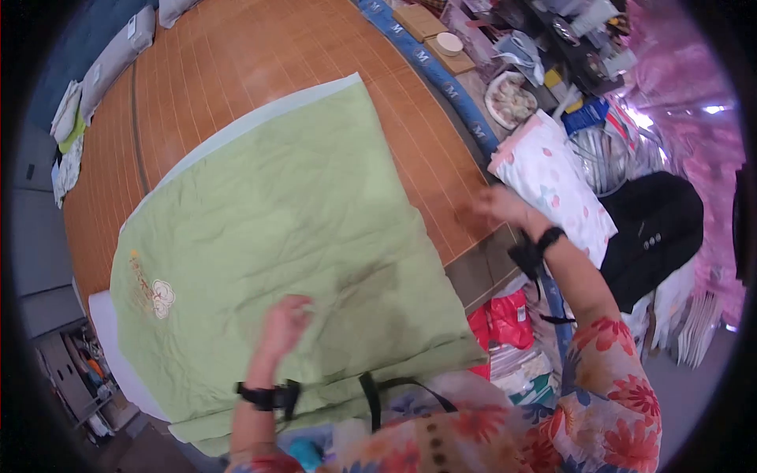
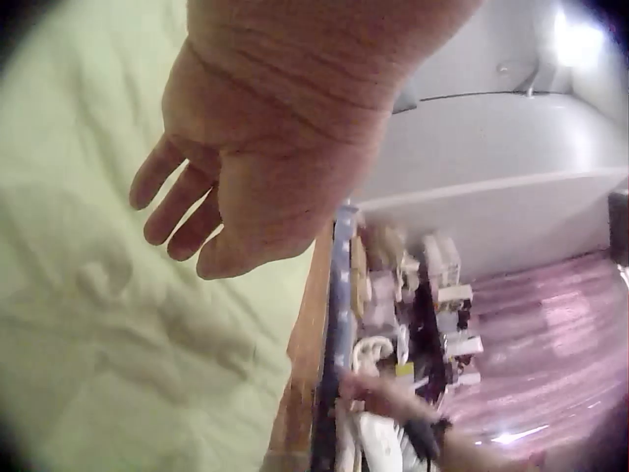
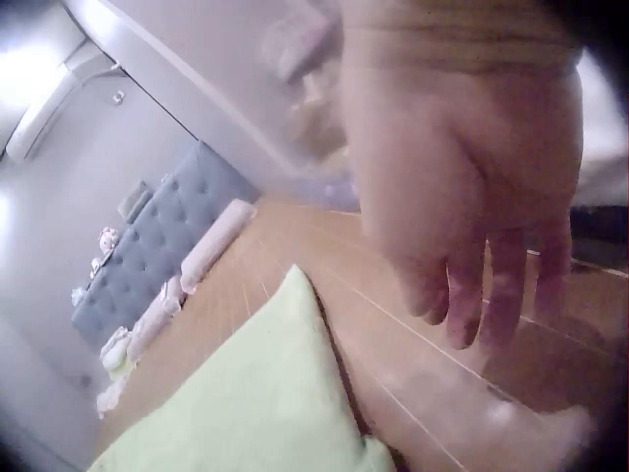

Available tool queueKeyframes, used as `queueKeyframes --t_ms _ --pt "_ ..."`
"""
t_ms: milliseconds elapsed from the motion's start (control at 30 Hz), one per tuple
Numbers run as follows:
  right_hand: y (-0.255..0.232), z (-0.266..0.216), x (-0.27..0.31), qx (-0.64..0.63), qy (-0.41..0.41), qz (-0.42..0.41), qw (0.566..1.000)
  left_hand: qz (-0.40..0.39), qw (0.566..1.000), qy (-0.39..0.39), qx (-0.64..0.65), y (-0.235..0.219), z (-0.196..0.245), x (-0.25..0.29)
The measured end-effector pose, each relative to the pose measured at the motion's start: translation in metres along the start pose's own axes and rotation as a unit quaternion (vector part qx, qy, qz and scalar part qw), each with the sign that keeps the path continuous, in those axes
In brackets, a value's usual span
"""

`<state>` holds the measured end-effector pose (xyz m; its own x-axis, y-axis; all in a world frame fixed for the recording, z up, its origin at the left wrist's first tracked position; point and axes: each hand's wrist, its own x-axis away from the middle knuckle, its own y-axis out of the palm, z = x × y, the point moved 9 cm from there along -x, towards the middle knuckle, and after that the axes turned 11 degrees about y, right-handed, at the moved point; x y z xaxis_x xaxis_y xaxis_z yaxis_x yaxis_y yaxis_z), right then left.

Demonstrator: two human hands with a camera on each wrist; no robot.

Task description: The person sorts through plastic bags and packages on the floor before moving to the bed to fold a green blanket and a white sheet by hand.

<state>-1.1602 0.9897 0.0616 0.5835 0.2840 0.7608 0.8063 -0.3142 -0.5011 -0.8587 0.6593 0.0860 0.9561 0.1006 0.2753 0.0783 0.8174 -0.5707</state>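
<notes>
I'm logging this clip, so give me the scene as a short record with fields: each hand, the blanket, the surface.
left hand: open, fingers loose, over the green blanket, contact unclear
right hand: open, empty, above the bamboo mat near its edge
blanket: spread flat, embroidered motif at one end
beside mat: floral pillow

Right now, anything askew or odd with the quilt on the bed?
The green quilt lies skewed across the bamboo mat, its near edge hanging off the bed. It is creased under the left hand. The right hand hovers open over the mat's edge. No damage visible.
</notes>
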Motion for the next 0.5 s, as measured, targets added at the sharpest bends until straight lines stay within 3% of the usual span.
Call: queueKeyframes --t_ms 33,67,100,133,167,200,233,267,333,400,433,500 --pt "-0.01 -0.015 -0.041 -0.063 -0.037 -0.024 0.997 0.0 0.996 0.091 -0.008 0.034 0.016 -0.009" --pt "-0.029 -0.057 -0.055 0.014 -0.028 0.016 0.999 -0.075 0.997 0.009 -0.002 0.067 0.02 -0.012" --pt "-0.042 -0.085 -0.096 0.012 -0.173 0.066 0.983 -0.098 0.993 -0.03 0.065 0.098 0.019 -0.01" --pt "-0.048 -0.108 -0.121 0.008 -0.127 0.077 0.989 -0.119 0.982 -0.067 0.131 0.13 0.018 -0.003" --pt "-0.054 -0.14 -0.147 0.063 -0.204 0.153 0.965 -0.137 0.976 -0.06 0.158 0.155 0.03 0.002" --pt "-0.056 -0.162 -0.173 0.081 -0.203 0.202 0.955 -0.155 0.969 -0.054 0.187 0.177 0.039 0.008" --pt "-0.056 -0.191 -0.184 0.082 -0.279 0.284 0.914 -0.157 0.965 -0.064 0.198 0.195 0.035 0.013" --pt "-0.049 -0.214 -0.195 0.049 -0.26 0.239 0.934 -0.188 0.968 -0.033 0.164 0.218 0.038 0.021" --pt "-0.031 -0.244 -0.223 0.131 -0.244 0.236 0.931 -0.225 0.962 -0.011 0.152 0.253 0.034 0.037" --pt "-0.02 -0.257 -0.239 0.201 -0.228 0.298 0.905 -0.294 0.946 -0.04 0.128 0.276 0.008 0.05" --pt "-0.016 -0.258 -0.247 0.211 -0.223 0.289 0.907 -0.282 0.945 -0.052 0.158 0.277 0.003 0.05" --pt "-0.025 -0.259 -0.249 0.166 -0.184 0.357 0.901 -0.282 0.936 -0.075 0.196 0.284 -0.008 0.054"
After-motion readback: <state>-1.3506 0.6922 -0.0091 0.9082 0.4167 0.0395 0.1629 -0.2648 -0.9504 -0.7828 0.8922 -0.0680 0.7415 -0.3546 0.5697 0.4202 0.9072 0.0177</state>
